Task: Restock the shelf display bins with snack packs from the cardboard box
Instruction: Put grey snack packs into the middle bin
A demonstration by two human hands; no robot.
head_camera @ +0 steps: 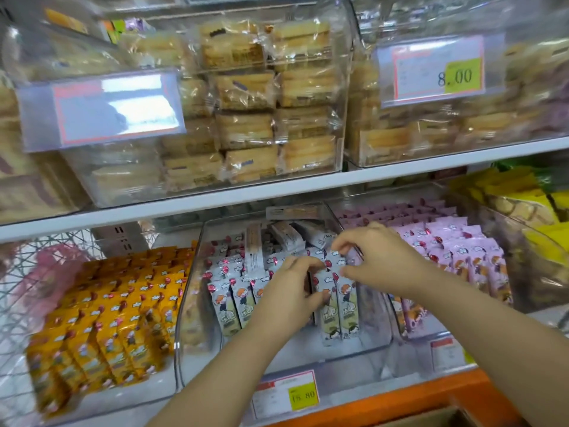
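A clear middle bin (184, 306) on the lower shelf holds rows of white snack packs (229, 306) with a cartoon figure. Both hands are inside it. My left hand (288, 295) has its fingers curled round the upright packs in the front right row. My right hand (380, 257) pinches the top edge of a white pack (335, 260) just behind that row. Several packs at the back of the bin (288, 235) lie loose and tilted. A corner of the cardboard box (431, 419) shows at the bottom edge.
An orange-pack bin (101, 318) stands to the left, a pink-pack bin (455, 257) to the right, yellow bags (523, 204) beyond. Clear bins of wrapped cakes (246, 118) fill the upper shelf. Price labels (284, 392) hang on the orange shelf edge (415, 392).
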